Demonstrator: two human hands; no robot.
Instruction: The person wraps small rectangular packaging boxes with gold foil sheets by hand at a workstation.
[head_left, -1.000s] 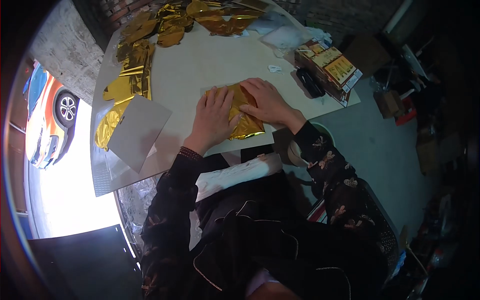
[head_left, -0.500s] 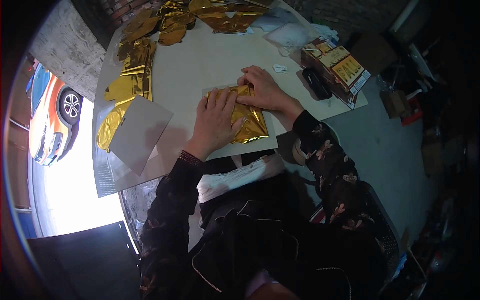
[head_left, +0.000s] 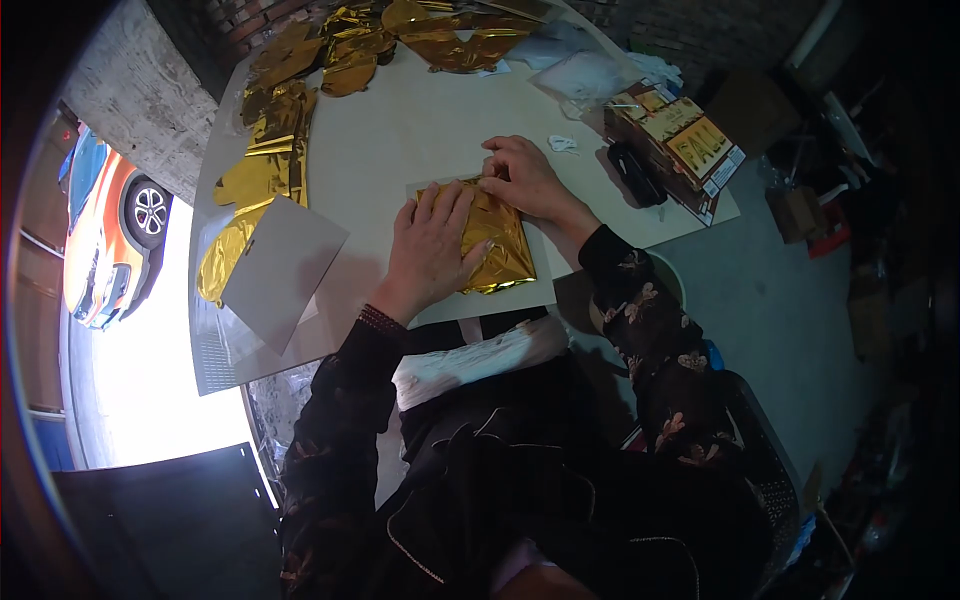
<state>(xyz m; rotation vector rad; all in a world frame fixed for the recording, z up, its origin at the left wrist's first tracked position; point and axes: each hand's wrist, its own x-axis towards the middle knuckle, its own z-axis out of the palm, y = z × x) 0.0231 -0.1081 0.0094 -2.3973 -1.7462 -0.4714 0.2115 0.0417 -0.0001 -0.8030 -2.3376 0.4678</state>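
Observation:
A folded gold foil sheet (head_left: 508, 250) lies on a pale board (head_left: 541, 283) near the table's front edge. My left hand (head_left: 430, 240) rests flat on the foil's left part, its fingers spread. At the foil's top right is my right hand (head_left: 530, 180), thumb and index finger near the foil's upper edge and the other fingers curled. Whether those fingertips pinch anything is too small to tell.
Another grey board (head_left: 285, 270) lies at the left over more gold foil (head_left: 275, 175). Foil shapes (head_left: 350, 50) line the table's (head_left: 370, 130) far side. A black case (head_left: 635, 175), a box marked FALL (head_left: 690, 140) and clear plastic bags (head_left: 575, 75) are at the right.
My right hand has shifted slightly, its thumb drawn back toward the foil's top edge. My left hand stays nearly in place on the foil.

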